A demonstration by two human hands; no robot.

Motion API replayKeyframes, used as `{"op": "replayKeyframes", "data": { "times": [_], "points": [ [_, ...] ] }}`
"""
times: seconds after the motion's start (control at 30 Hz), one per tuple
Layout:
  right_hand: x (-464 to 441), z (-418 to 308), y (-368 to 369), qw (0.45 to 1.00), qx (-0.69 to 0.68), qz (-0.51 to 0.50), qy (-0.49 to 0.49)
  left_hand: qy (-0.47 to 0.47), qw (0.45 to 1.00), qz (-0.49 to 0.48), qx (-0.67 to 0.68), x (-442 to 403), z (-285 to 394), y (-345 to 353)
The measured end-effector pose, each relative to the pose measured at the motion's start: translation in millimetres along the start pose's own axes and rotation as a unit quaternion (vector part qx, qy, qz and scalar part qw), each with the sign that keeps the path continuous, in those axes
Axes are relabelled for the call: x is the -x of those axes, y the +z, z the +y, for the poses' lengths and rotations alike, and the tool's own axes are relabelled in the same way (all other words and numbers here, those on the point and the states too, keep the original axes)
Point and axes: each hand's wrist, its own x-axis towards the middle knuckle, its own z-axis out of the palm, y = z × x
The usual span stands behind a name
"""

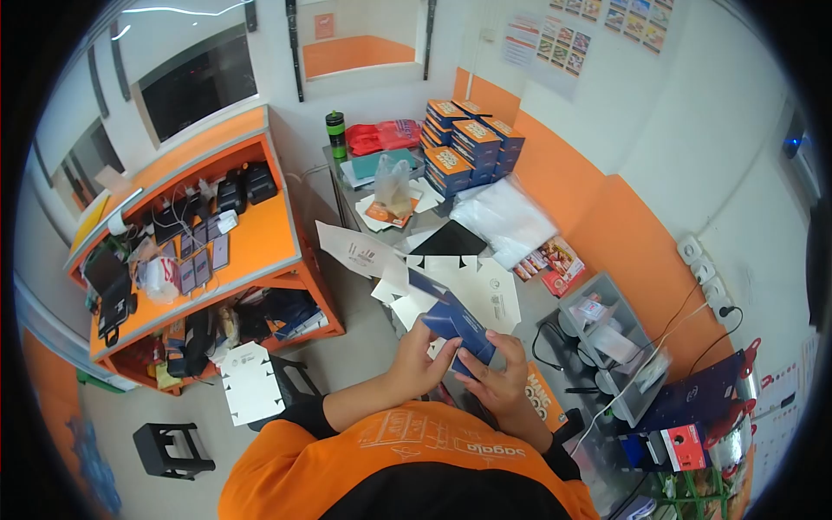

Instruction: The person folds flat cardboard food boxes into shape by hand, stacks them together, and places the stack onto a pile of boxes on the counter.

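Both hands grip a navy-blue cardboard box (468, 328), partly folded, in front of the orange-and-black shirt. My left hand (419, 357) is closed on its left side, the thumb against the blue panel. On the right edge and lower corner, the fingers of my right hand (503, 378) are closed too. A pale flap (360, 251) stretches up and left from the blue part. Just beyond lie flat white box blanks (490, 299) with dark notched edges. An orange printed box piece (544, 397) lies beside my right forearm.
Finished orange-and-blue boxes (475, 143) are stacked at the table's back, near a plastic bag sheet pile (507, 217). A grey bin (617, 347) with cables stands right. Another white blank (251, 383) rests at left, near a black stool (173, 449) and an orange counter (251, 234) with phones.
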Motion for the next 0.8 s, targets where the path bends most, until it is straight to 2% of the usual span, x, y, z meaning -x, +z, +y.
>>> {"op": "replayKeyframes", "data": {
  "times": [0.07,0.17,0.27,0.37,0.43,0.47,0.53,0.63,0.77,0.8],
  "points": [
    [0,2,-1,1.0,0.016,0.008,0.002,0.026,0.995,-0.02,-0.096,-1,3,-2],
    [1,8,-3,0.999,0.039,0.015,0.001,-0.024,0.997,-0.063,0.034,11,-17,4],
    [3,12,-6,0.998,0.053,0.014,0.009,-0.094,0.963,-0.111,0.226,9,-14,7],
    [-4,7,-9,0.998,0.033,-0.025,0.049,-0.044,0.897,-0.08,0.433,0,3,22],
    [-12,6,-11,0.993,-0.005,-0.083,0.08,-0.09,0.955,-0.05,0.279,-4,-6,17],
    [-11,7,-10,0.99,-0.067,-0.085,0.093,-0.112,0.973,-0.033,0.199,-7,-9,13],
    [-8,14,-8,0.971,-0.19,-0.086,0.116,-0.134,0.975,-0.067,0.162,-20,-7,-5],
    [3,26,-11,0.929,-0.271,-0.048,0.249,-0.183,0.963,-0.157,0.121,-33,1,-36],
    [-10,37,-9,0.897,-0.332,0.006,0.292,-0.246,0.917,-0.305,0.068,-41,29,-61],
    [-11,44,-8,0.896,-0.351,-0.024,0.27,-0.251,0.903,-0.344,0.056,-46,40,-62]
  ]
}}
